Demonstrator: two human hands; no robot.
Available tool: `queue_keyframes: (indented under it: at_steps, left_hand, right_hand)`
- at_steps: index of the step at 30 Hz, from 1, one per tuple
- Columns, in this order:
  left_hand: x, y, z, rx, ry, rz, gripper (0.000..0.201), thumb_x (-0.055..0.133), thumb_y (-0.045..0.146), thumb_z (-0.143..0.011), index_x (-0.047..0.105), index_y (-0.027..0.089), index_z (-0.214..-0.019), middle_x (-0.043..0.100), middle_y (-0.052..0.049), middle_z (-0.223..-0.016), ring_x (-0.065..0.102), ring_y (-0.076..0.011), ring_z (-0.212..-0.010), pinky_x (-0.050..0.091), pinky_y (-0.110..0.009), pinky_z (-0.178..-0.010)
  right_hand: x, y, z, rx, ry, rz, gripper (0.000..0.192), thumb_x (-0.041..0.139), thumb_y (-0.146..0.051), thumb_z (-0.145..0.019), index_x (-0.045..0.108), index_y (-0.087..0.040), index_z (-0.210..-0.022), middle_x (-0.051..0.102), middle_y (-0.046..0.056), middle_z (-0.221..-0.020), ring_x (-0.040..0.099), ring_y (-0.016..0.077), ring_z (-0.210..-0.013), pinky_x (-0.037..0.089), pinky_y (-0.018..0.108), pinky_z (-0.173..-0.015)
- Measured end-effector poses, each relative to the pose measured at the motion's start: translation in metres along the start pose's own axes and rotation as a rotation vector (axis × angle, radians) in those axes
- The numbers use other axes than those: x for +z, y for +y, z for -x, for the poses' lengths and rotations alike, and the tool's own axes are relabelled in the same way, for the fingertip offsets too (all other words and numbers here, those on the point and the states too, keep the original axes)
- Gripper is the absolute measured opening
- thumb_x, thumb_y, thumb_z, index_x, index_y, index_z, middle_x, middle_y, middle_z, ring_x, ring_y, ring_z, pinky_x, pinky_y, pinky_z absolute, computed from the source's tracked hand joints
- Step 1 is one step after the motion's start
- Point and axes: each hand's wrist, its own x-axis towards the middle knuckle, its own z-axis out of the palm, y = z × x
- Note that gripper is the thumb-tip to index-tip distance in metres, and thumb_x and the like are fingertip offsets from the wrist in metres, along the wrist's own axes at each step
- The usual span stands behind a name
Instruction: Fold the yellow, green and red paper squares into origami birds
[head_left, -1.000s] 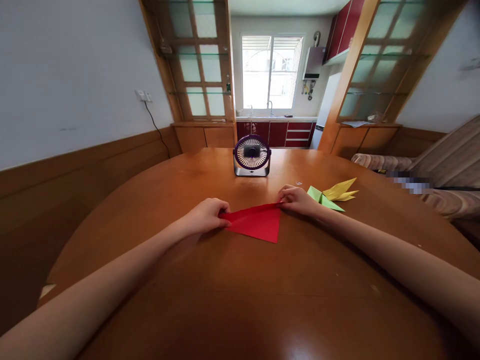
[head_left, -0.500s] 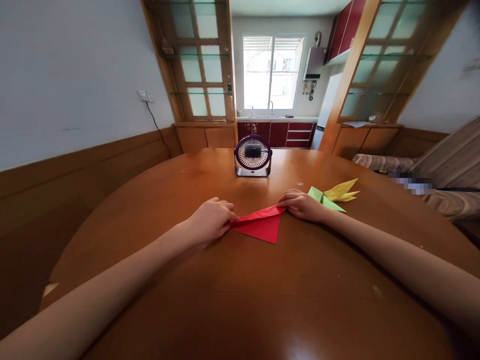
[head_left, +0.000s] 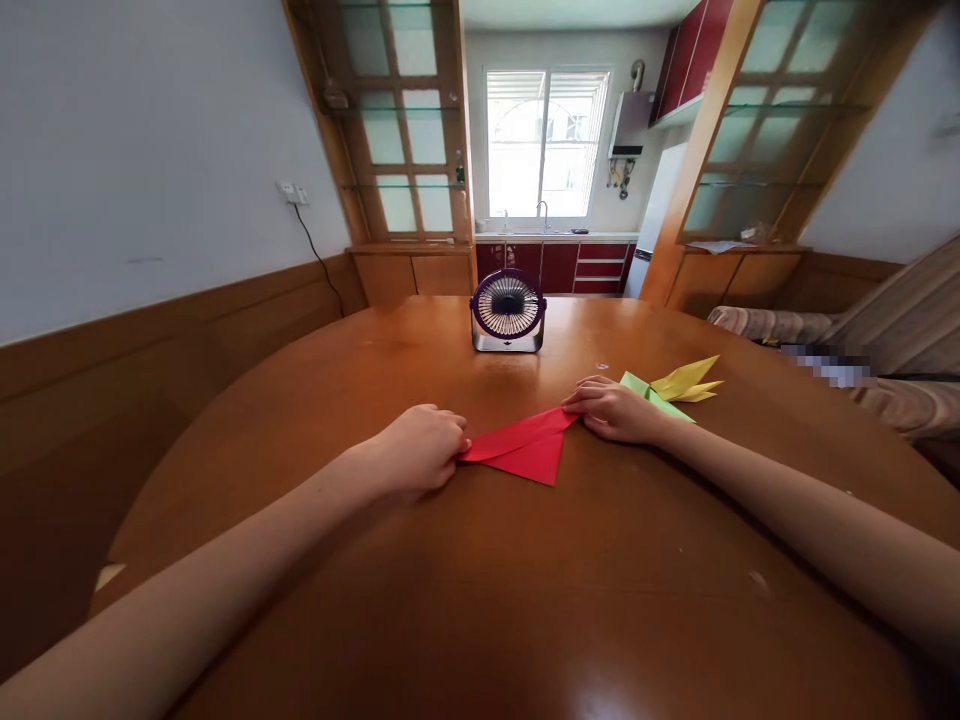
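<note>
Red paper (head_left: 529,452) is lying stretched between both hands: left hand (head_left: 420,447) is pinching its left corner, right hand (head_left: 616,410) its right tip, fingers closed.

Count from my remote view: one red folded paper (head_left: 525,450), one green folded paper (head_left: 654,399), one yellow folded paper (head_left: 686,380), so three papers. One small fan (head_left: 508,310). One table (head_left: 480,580). Two hands in view.
</note>
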Motion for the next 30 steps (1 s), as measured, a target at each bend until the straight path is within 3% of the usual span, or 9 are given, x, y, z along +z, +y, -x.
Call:
queue_keyframes:
  at_steps: [3,6,9,12,15,18,23,30]
  left_hand:
    - [-0.005,0.004,0.001,-0.027,-0.004,0.034,0.024,0.053,0.028,-0.082,0.068,0.018,-0.067,0.063,-0.005,-0.074,0.061,-0.0192,-0.068,0.042,-0.032,-0.068]
    - [0.001,0.009,-0.002,-0.071,0.053,0.066,0.039,0.043,0.042,-0.093,0.072,0.017,-0.086,0.066,-0.007,-0.079,0.064,-0.0218,-0.074,0.043,-0.034,-0.071]
    - [0.016,0.017,-0.011,-0.136,0.187,0.043,0.045,0.033,0.042,-0.099,0.065,0.016,-0.116,0.068,-0.010,-0.092,0.064,-0.0246,-0.085,0.045,-0.037,-0.076]
    - [0.033,0.026,-0.022,-0.131,0.257,0.044,0.046,0.035,0.043,-0.099,0.063,0.013,-0.121,0.066,-0.014,-0.104,0.062,-0.0264,-0.096,0.046,-0.039,-0.083]
    - [0.043,0.035,-0.033,-0.094,0.301,0.100,0.050,0.038,0.044,-0.098,0.057,0.008,-0.128,0.058,-0.017,-0.129,0.054,-0.0286,-0.117,0.040,-0.042,-0.102]
    - [0.047,0.042,-0.043,-0.096,0.263,0.188,0.058,0.036,0.048,-0.098,0.049,0.006,-0.137,0.045,-0.018,-0.145,0.043,-0.0291,-0.133,0.029,-0.042,-0.113]
    - [0.047,0.053,-0.058,-0.134,0.159,0.320,0.069,0.031,0.052,-0.098,0.035,0.002,-0.145,0.031,-0.018,-0.153,0.028,-0.0268,-0.143,0.020,-0.040,-0.119]
    - [0.051,0.060,-0.070,-0.161,0.105,0.364,0.080,0.026,0.060,-0.096,0.024,0.000,-0.149,0.016,-0.018,-0.157,0.014,-0.0272,-0.147,0.013,-0.038,-0.121]
  right_hand:
    - [-0.005,0.001,0.003,0.012,-0.020,-0.012,0.032,0.047,-0.014,-0.084,0.068,-0.018,-0.107,0.070,0.009,-0.100,0.061,0.0230,-0.094,0.047,0.046,-0.092]
    - [-0.010,-0.003,0.000,0.017,-0.057,-0.010,0.031,0.043,-0.015,-0.085,0.067,-0.016,-0.105,0.069,0.010,-0.096,0.059,0.0232,-0.091,0.045,0.046,-0.092]
    - [-0.013,-0.012,-0.007,0.065,-0.079,0.053,0.028,0.040,-0.018,-0.089,0.066,-0.016,-0.098,0.067,0.009,-0.085,0.057,0.0229,-0.082,0.045,0.044,-0.086]
    - [-0.011,-0.021,-0.014,0.058,-0.112,0.165,0.030,0.038,-0.024,-0.095,0.066,-0.015,-0.102,0.066,0.009,-0.084,0.057,0.0224,-0.082,0.043,0.042,-0.087]
    - [-0.006,-0.025,-0.017,0.035,-0.143,0.282,0.036,0.035,-0.028,-0.098,0.067,-0.015,-0.106,0.065,0.008,-0.082,0.057,0.0210,-0.079,0.042,0.040,-0.089]
    - [-0.003,-0.028,-0.019,0.061,-0.158,0.335,0.035,0.037,-0.030,-0.098,0.069,-0.015,-0.103,0.063,0.008,-0.082,0.057,0.0206,-0.079,0.041,0.040,-0.092]
    - [0.000,-0.040,-0.024,0.141,-0.121,0.272,0.025,0.047,-0.022,-0.092,0.070,-0.014,-0.096,0.065,0.012,-0.095,0.058,0.0238,-0.092,0.041,0.042,-0.096]
    - [0.012,-0.056,-0.026,0.188,-0.100,0.152,0.032,0.044,-0.015,-0.092,0.065,-0.010,-0.114,0.061,0.017,-0.111,0.059,0.0257,-0.100,0.047,0.044,-0.093]
